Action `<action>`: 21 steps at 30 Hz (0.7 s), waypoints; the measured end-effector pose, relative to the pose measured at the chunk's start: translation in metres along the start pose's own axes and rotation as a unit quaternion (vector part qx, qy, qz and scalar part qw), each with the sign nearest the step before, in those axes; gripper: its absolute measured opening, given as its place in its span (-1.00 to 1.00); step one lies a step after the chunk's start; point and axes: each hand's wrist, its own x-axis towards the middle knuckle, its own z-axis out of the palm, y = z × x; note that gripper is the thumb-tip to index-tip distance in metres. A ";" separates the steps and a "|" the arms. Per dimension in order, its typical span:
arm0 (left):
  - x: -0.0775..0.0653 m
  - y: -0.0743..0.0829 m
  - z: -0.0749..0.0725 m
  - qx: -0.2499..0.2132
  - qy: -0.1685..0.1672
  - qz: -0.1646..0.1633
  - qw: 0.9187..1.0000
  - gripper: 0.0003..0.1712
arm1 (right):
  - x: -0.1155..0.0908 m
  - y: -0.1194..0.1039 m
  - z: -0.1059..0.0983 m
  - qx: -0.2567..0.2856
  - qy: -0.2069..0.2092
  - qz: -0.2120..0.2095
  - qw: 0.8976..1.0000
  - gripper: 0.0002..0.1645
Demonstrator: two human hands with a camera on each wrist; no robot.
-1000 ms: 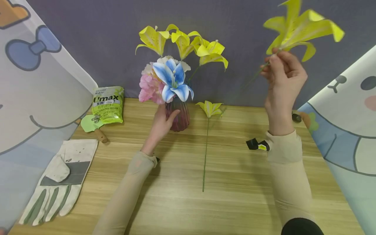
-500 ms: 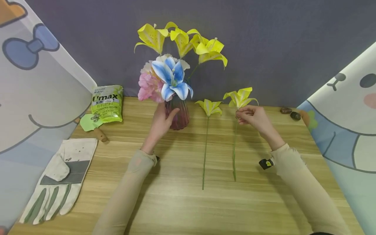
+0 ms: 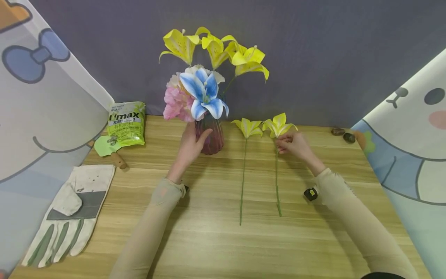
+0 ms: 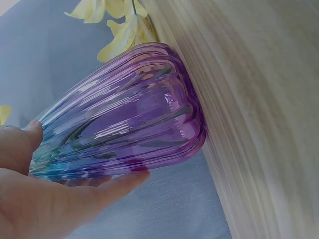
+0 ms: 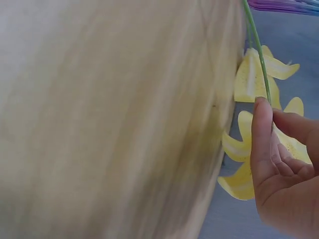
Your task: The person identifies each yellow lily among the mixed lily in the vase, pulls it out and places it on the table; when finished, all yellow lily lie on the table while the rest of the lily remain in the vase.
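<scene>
Upright, see-through purple-blue vase [image 3: 215, 140] with flowers [image 3: 204, 91]; to its right, one wide-petalled, green-stemmed yellow lily [image 3: 278, 125].

A green bag [image 3: 126, 130] sits at the bench's [image 3: 209, 248] far left; a trowel [image 3: 104, 147], its wooden handle pointing near, overlaps the bag's lower left corner. Nearer lies a white-and-grey glove [image 3: 91, 182], fingers toward the near left. Two dark stones [image 3: 349, 138] sit far right, before a grey backdrop [image 3: 320, 58].

On the bright green, glossy, roughly rectangular plastic pouch [image 3: 126, 124], large bold black letters read "Umax", with the Chinese characters "发酵" just below at the left and "有机肥料" under that, while its smallest lines of print are too fine to read
</scene>
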 end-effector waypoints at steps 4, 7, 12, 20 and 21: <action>0.000 0.001 0.001 -0.006 -0.002 0.000 1.000 -0.24 | -0.001 0.005 0.003 0.008 -0.005 0.015 1.000 -0.62; 0.000 0.000 0.001 -0.006 -0.004 -0.001 1.000 -0.24 | -0.002 0.007 0.005 0.006 -0.008 0.028 1.000 -0.61; -0.001 0.000 0.002 -0.003 -0.005 -0.002 1.000 -0.24 | -0.006 0.007 0.003 -0.002 0.007 0.008 1.000 -0.61; -0.001 0.001 0.001 -0.003 -0.001 0.001 1.000 -0.23 | -0.013 -0.001 0.001 -0.071 0.041 -0.045 0.996 -0.72; -0.001 0.000 0.001 0.000 -0.001 0.001 1.000 -0.23 | -0.013 -0.001 0.002 -0.076 0.040 -0.046 0.995 -0.72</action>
